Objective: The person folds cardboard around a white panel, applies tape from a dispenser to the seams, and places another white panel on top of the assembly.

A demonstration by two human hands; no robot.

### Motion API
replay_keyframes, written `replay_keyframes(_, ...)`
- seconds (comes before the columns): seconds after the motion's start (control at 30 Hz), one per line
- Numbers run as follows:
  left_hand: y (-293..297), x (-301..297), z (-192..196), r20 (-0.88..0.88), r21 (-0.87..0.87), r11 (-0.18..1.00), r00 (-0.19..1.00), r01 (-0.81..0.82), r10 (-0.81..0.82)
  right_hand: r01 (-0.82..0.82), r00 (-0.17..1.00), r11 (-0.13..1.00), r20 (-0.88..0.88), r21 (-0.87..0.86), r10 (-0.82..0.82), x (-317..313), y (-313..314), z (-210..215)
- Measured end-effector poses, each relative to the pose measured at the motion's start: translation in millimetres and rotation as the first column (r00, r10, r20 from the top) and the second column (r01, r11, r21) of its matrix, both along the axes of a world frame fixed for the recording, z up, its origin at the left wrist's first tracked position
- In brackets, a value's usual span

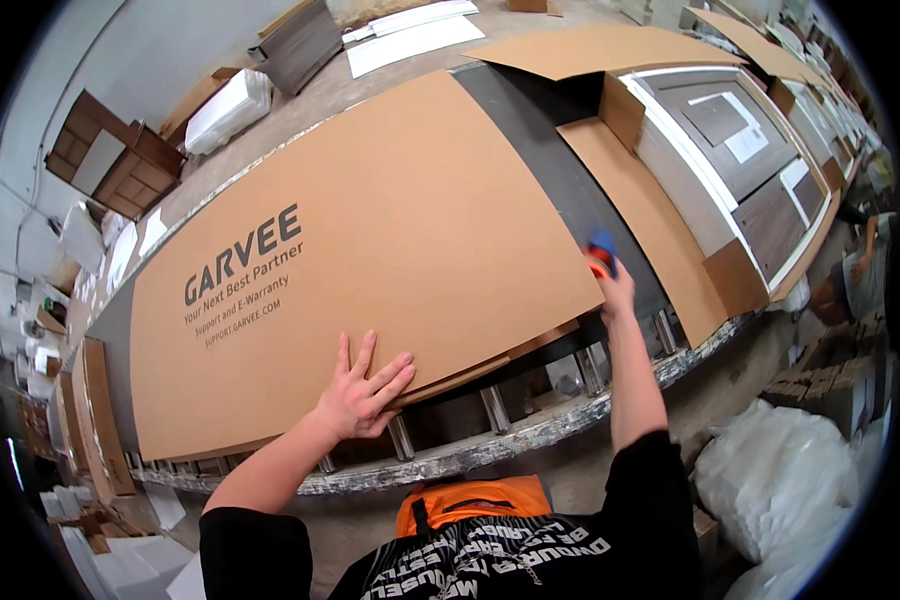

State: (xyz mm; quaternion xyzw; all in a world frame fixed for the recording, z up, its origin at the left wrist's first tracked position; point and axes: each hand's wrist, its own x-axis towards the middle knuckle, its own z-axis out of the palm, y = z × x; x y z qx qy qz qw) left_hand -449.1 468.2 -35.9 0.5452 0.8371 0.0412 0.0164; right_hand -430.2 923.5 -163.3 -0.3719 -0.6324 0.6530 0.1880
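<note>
A large flat brown cardboard box [400, 230] with dark printing lies on the roller conveyor in front of me. My left hand [364, 392] rests on its near edge, fingers spread over the top panel. At the box's right near corner, my right hand [615, 290] is closed round a blue-and-orange tape dispenser [602, 250]. Motion smears that tool, so its details are unclear. Below the box's near edge, a cardboard flap [470, 376] sticks out slightly.
An open carton [670, 230] holding grey panels in white foam lies to the right along the conveyor [660, 360]. More cartons [95, 420] stand at the left. Bundled white plastic [775, 465] sits at lower right; another person [860, 265] is at far right.
</note>
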Motion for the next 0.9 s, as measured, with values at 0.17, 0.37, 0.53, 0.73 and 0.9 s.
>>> replay_keyframes(0.17, -16.8, 2.0, -1.8, -0.033, 0.054, 0.998, 0.999, -0.016, 0.018, 0.155, 0.875, 0.939, -0.398, -0.308, -0.275, 129.5, -37.5, 72.2)
replay_keyframes(0.37, -26.6, 1.2, -6.1, -0.041, 0.012, 1.0, 0.999, -0.005, 0.005, -0.289, 0.911, 0.574, 0.035, 0.766, 0.412, 81.5, -142.3, 198.4)
replay_keyframes(0.53, -17.8, -1.4, -7.8, -0.047, 0.058, 0.998, 0.999, 0.016, -0.013, -0.78, 0.61, 0.098, 0.717, 0.618, 0.339, -25.0, -242.8, 257.7)
replay_keyframes(0.73, -42.5, 4.5, -24.0, -0.094, 0.129, 0.991, 0.995, -0.025, 0.038, -0.92, 0.32, -0.063, 0.833, 0.387, 0.451, 60.7, -256.8, 219.9)
replay_keyframes(0.9, -32.7, 6.4, -11.7, -0.076, 0.071, 0.997, 0.997, -0.024, 0.029, -0.89, 0.438, 0.046, 0.824, 0.453, 0.359, 101.3, -267.1, 139.7)
